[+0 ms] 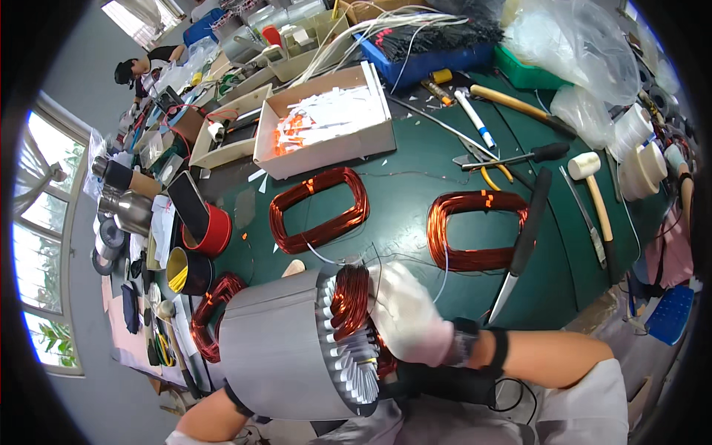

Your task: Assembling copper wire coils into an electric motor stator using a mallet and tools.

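A grey motor stator core (pixel 278 345) lies on its side close to my body, white slot liners (pixel 345 371) sticking out around its right end. A copper wire coil (pixel 351 300) bulges from the upper part of that end. My right hand (pixel 408 315), in a white glove, is closed against the right side of this coil, its fingertips partly hidden. My left forearm (pixel 215 419) reaches behind the stator at lower left; the stator covers the hand. Two copper coils, a left one (pixel 278 222) and a right one (pixel 437 237), lie flat beyond it.
A long-bladed knife (pixel 526 230) lies over the right coil's edge. Farther right are pliers (pixel 493 167), a white-headed mallet (pixel 593 189) and a hammer (pixel 519 104). A cardboard box (pixel 337 148) of paper strips stands at the back. Red and black cups (pixel 211 233) stand left; a person (pixel 141 70) is at far left.
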Tool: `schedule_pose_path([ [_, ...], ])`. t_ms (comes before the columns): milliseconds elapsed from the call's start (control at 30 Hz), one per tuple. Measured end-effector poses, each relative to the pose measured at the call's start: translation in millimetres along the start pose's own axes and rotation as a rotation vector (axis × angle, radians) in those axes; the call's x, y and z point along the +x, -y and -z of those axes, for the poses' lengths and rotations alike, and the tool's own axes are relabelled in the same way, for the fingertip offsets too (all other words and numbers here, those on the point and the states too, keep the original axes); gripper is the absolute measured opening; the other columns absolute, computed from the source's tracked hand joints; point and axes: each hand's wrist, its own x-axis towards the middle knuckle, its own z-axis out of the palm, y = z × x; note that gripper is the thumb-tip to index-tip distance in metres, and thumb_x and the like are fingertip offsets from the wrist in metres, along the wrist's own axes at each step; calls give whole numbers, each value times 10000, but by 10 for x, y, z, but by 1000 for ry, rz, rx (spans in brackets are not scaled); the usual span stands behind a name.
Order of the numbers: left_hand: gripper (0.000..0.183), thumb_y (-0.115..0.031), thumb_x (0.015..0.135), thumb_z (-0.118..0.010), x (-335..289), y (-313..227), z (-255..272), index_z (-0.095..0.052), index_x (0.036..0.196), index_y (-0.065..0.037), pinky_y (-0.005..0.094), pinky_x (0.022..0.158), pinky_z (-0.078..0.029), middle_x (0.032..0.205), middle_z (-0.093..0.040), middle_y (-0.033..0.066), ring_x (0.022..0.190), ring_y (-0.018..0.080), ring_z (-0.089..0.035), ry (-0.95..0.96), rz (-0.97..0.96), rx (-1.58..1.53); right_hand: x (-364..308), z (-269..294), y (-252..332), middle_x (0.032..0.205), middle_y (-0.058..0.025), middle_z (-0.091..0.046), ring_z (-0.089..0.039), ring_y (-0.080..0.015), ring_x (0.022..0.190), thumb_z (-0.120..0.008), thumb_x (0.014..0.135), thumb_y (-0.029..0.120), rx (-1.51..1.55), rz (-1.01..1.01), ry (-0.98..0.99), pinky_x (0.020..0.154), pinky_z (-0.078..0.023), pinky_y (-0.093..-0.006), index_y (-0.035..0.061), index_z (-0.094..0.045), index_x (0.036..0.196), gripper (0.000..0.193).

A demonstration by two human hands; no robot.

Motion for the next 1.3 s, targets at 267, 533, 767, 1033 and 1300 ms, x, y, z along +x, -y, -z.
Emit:
schedule_pose_path([
  [267,486,-322,1095,-512,-137,-70,-130,-476,1483,-32,366,1035,-543,1298,-624,118,1193,222,-641,-165,-302,368,161,103,-110,1095,-194,-607,-585,-351,1060,-521,962,106,396,-321,128,937,-476,-464,-35,-586,1164,255],
  [533,388,-275,1091,-532,127,-244,-550,-539,1410,-54,291,821,-616,1216,-668,58,987,133,-703,-250,-295,-123,326,-298,-125,995,-183,-573,-578,-366,991,-465,1033,131,431,-358,-163,922,-460,-433,7,-550,1025,151],
  [767,292,-129,1059,-585,10,-236,-554,-460,1307,-38,384,1034,-577,1273,-570,139,1143,259,-655,-511,-309,118,249,-452,-164,1019,-192,-594,-579,-396,1013,-499,1013,89,359,-366,-242,918,-462,-459,7,-557,1032,102],
  [1033,293,-133,1054,-586,-649,-322,-641,-485,1305,-21,392,1032,-557,1264,-586,157,1139,282,-649,-706,-359,366,-2,-101,-98,1030,-213,-628,-603,-417,1029,-527,977,62,160,-283,-146,941,-480,-475,1,-588,1072,128],
  [1300,297,-138,1049,-587,371,181,-994,-511,1303,-4,400,1030,-537,1256,-602,175,1135,305,-643,-465,-397,266,-249,-216,-1,830,-226,-675,-700,-405,766,-523,1054,237,-285,-33,113,687,-570,-498,30,-595,1164,245],
])
